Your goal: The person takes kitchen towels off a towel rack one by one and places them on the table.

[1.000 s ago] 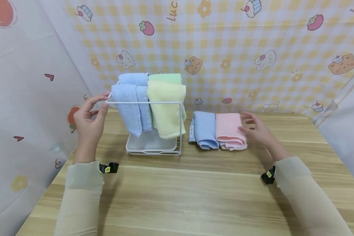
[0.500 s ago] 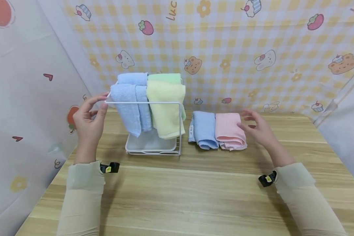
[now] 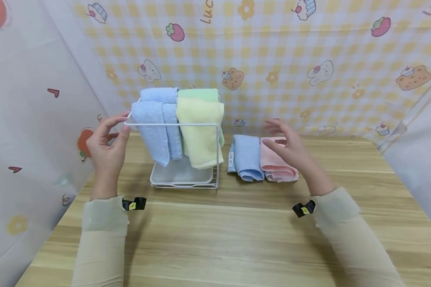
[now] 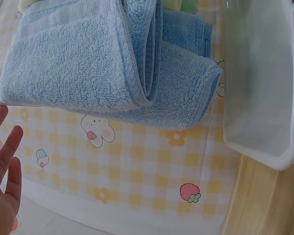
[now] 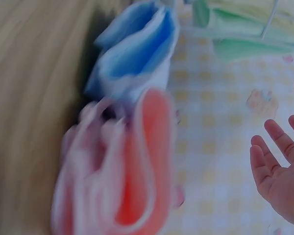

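Observation:
A white wire towel rack (image 3: pixel 217 155) stands at the left of the table, with folded towels draped over its bars. Blue towels (image 3: pixel 149 123) hang on its left side, a yellow towel (image 3: pixel 201 131) and a green towel (image 3: pixel 199 94) on its right. My left hand (image 3: pixel 109 147) pinches the rack's upper left corner between thumb and fingers. To the right of the rack lie a folded blue towel (image 3: pixel 248 155) with a white label and a folded pink towel (image 3: pixel 278 167). Above the pink one, my right hand (image 3: pixel 289 147) hovers, fingers spread and holding nothing, partly hiding it.
A white tray (image 4: pixel 264 83) sits in the rack's base, under the hanging towels. Behind the wooden table (image 3: pixel 215 235) hangs a yellow checked cloth (image 3: pixel 273 52) with cartoon prints; a white printed cloth (image 3: pixel 25 119) closes off the left side.
My right hand has risen and moved left, from the pink towel's right edge to above it. The left hand keeps its hold on the rack's corner.

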`<state>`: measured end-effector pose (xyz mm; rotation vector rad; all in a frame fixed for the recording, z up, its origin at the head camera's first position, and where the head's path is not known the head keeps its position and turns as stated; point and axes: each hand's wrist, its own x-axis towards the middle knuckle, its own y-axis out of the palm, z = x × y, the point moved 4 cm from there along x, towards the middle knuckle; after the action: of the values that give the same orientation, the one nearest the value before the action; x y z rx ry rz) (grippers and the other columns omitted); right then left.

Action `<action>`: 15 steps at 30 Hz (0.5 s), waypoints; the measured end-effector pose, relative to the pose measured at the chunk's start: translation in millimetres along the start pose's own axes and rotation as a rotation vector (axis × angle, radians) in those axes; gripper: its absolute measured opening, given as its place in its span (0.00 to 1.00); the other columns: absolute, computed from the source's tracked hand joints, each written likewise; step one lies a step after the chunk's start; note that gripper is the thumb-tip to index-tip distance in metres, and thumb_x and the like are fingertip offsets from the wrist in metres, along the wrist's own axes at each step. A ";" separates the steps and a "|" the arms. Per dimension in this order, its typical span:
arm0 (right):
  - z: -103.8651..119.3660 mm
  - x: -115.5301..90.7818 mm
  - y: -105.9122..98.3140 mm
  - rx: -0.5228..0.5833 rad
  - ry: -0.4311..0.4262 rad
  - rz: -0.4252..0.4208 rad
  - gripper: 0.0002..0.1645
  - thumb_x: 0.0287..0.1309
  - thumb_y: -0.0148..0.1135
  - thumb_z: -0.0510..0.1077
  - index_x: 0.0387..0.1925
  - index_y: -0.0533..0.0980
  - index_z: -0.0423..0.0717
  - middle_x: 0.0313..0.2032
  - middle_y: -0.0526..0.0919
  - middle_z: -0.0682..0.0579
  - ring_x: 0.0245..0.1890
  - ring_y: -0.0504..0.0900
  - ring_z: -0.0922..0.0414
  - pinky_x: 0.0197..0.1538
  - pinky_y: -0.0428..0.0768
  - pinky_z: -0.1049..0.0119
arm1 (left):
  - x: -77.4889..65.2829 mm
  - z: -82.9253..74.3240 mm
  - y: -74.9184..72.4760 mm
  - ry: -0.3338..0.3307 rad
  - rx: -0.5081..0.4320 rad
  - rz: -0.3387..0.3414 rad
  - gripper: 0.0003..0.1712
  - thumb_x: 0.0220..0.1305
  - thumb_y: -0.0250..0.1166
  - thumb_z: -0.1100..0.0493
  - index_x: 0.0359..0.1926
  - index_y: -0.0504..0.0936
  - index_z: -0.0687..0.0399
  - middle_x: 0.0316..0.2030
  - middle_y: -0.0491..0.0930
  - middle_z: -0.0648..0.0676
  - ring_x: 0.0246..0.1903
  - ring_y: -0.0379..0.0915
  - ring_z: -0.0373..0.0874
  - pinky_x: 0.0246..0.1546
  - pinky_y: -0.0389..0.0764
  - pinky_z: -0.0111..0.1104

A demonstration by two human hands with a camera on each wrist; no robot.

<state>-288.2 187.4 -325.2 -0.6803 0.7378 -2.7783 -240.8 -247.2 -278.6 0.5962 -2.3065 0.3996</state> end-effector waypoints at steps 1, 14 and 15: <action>5.3 3.0 2.9 0.007 -0.019 0.002 0.33 0.65 0.62 0.38 0.70 0.65 0.47 0.62 0.76 0.42 0.62 0.73 0.44 0.59 0.75 0.40 | -0.1 -0.5 -0.3 0.004 -0.001 0.000 0.13 0.65 0.65 0.66 0.49 0.83 0.67 0.51 0.86 0.47 0.53 0.79 0.35 0.44 0.75 0.26; 64.3 39.3 41.8 0.096 -0.176 0.052 0.30 0.66 0.61 0.39 0.68 0.67 0.47 0.62 0.75 0.46 0.60 0.75 0.50 0.58 0.78 0.45 | 2.3 -1.3 -0.9 -0.038 0.004 0.008 0.15 0.65 0.66 0.63 0.50 0.82 0.68 0.52 0.86 0.46 0.53 0.79 0.34 0.45 0.75 0.25; 67.9 41.9 44.3 0.101 -0.185 0.054 0.30 0.66 0.61 0.39 0.68 0.67 0.47 0.62 0.75 0.45 0.60 0.75 0.50 0.58 0.78 0.46 | 2.5 -1.8 -1.0 -0.035 0.004 0.012 0.15 0.64 0.67 0.63 0.49 0.82 0.68 0.52 0.86 0.46 0.53 0.79 0.35 0.45 0.76 0.25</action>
<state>-289.9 108.5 -279.2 -0.8695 0.5665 -2.6376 -240.9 -248.1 -275.5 0.5954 -2.3442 0.4022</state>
